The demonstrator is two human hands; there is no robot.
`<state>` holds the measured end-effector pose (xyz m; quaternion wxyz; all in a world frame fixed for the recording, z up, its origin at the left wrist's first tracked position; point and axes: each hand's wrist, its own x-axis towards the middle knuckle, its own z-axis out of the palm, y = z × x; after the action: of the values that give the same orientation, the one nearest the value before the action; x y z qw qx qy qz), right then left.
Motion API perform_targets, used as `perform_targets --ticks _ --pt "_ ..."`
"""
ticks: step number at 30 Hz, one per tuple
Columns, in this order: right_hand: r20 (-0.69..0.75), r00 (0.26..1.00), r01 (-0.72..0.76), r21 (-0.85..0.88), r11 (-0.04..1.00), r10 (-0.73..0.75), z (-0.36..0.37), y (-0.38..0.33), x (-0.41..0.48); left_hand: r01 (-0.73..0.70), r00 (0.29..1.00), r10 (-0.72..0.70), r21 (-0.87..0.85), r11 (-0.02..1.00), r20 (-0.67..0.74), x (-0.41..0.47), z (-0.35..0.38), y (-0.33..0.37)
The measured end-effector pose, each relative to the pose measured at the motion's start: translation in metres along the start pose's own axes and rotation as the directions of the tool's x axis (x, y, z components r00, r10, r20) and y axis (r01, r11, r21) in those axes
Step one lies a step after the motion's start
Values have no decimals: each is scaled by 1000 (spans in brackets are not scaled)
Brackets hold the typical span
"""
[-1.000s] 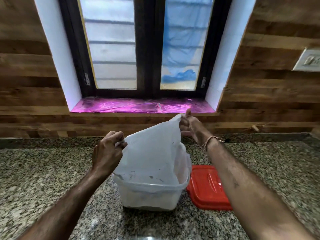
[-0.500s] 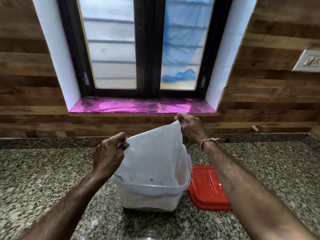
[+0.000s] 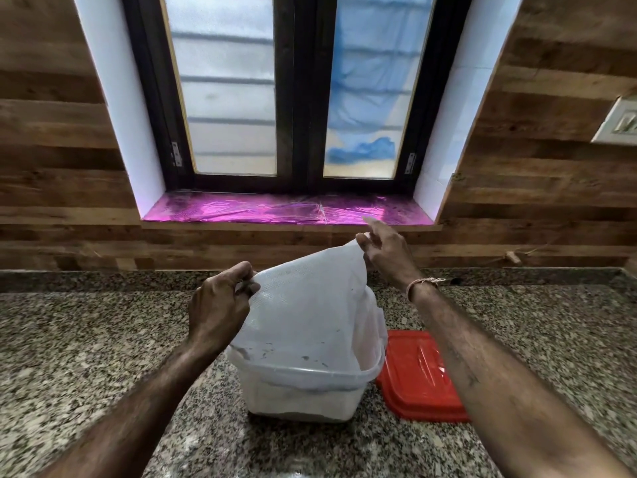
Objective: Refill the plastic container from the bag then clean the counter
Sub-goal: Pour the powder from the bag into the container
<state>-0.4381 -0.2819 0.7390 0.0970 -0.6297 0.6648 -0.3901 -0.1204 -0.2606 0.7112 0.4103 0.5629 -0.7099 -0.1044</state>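
Note:
A translucent white plastic bag [image 3: 303,312] hangs upside down with its lower end inside a clear plastic container [image 3: 303,391] on the granite counter [image 3: 86,339]. My left hand [image 3: 217,308] pinches the bag's near upper corner. My right hand [image 3: 386,253] pinches the far upper corner, a little higher, with some fingers spread. A thread band circles the right wrist. The container holds pale contents at its bottom; the bag hides most of its inside.
A red lid [image 3: 417,374] lies flat on the counter right of the container, partly under my right forearm. A pink-lined window sill [image 3: 275,212] sits behind, above the wooden backsplash. A wall switch [image 3: 620,122] is at far right.
Both hands keep hold of the bag's corners. The raised corners sank slightly half a second ago and have come up a little again, shaking the bag over the container.

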Motion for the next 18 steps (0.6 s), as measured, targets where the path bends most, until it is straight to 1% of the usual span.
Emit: perform_targets --ticks 1,2,3,4,5,6,9,11,12,13,15,17,18 --pt "24 998 -62 134 989 59 -2 1 1 -4 1000 4 -2 1000 -3 -1 0 1" --pt "85 992 -115 257 960 96 -5 3 2 -7 1000 7 -6 1000 -11 -1 -1 2" --pt "164 982 -148 342 928 96 -8 6 2 -8 1000 8 -6 1000 -22 -1 -2 2" --pt "228 971 -155 364 918 73 -11 8 3 -7 999 7 -4 1000 -36 0 -3 3" --pt "256 965 -136 346 928 46 -14 10 4 -7 999 8 3 1000 -51 1 -5 4" --pt "239 970 -108 292 950 37 -14 11 5 -12 998 13 13 1000 -65 2 -6 5" --pt "46 999 0 65 998 -3 -8 10 8 -32 996 36 53 998 -77 4 -10 5" --pt "-63 997 41 -94 995 -47 -7 8 10 -76 992 84 85 993 -91 6 -12 3" --pt "-90 994 55 -152 987 -69 -8 7 12 -92 990 101 94 991 -103 8 -14 0" --pt "-104 991 68 -174 982 -88 -10 5 12 -89 989 98 88 992 -112 11 -15 -4" --pt "-112 988 85 -152 985 -102 -15 3 15 -37 995 38 18 999 -92 18 -17 -13" --pt "-86 987 123 -135 983 -136 -19 0 16 18 999 -22 -80 997 -43 23 -17 -20" --pt "-58 985 152 -142 978 -162 -20 -1 17 14 999 -16 -101 995 -27 22 -17 -21"
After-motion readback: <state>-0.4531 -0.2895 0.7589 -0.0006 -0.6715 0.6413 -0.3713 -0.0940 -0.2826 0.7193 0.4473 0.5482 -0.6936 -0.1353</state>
